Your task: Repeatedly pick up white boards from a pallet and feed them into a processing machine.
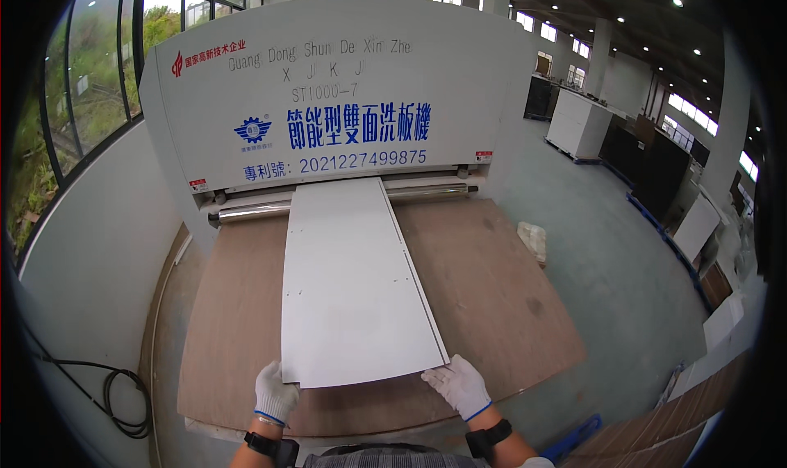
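Note:
A long white board [352, 279] lies lengthwise ahead of me, its far end in the slot of a large white machine [328, 74]. Small holes dot its face, and a groove runs along its right side. At the near left corner, my left hand [276, 393], in a white knit glove, is closed on the board's edge, its fingertips partly hidden. My right hand [459, 386], gloved alike, grips the near right corner with its fingers at the edge. Under the board spreads a wide brown sheet [508, 304]. A shiny metal roller [254, 211] crosses at the slot.
A white wall [98, 222] with windows runs along the left. A black cable [123, 402] lies coiled at the lower left. White stacks [578, 124] and dark panels [660, 173] stand to the right beyond the grey floor [607, 255]. A pale wrapped bundle [533, 243] sits beside the brown sheet.

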Motion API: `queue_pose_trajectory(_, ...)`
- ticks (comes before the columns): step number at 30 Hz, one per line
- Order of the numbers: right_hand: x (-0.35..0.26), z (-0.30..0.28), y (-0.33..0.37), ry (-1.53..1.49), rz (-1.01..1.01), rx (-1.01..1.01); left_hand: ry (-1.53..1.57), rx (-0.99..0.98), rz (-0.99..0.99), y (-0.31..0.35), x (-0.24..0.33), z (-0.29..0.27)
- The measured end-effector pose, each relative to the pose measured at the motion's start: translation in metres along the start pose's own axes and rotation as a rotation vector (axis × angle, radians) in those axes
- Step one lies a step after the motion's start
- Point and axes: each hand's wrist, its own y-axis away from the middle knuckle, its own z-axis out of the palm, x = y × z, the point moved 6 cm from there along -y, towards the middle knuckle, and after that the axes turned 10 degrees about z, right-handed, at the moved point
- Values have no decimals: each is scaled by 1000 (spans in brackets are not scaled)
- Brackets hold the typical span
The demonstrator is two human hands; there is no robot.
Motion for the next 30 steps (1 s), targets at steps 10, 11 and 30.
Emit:
queue_pose_trajectory(10,-2,-5,-34,565,-404,-530,0,66,-22,-35,-3,-14)
queue_pose_trajectory(11,-3,-3,-33,565,-430,-582,7,90,-21,-40,-3,-17)
queue_pose_trajectory(30,-10,11,-43,-246,-125,-256,-1032,-205,623,-170,51,-75)
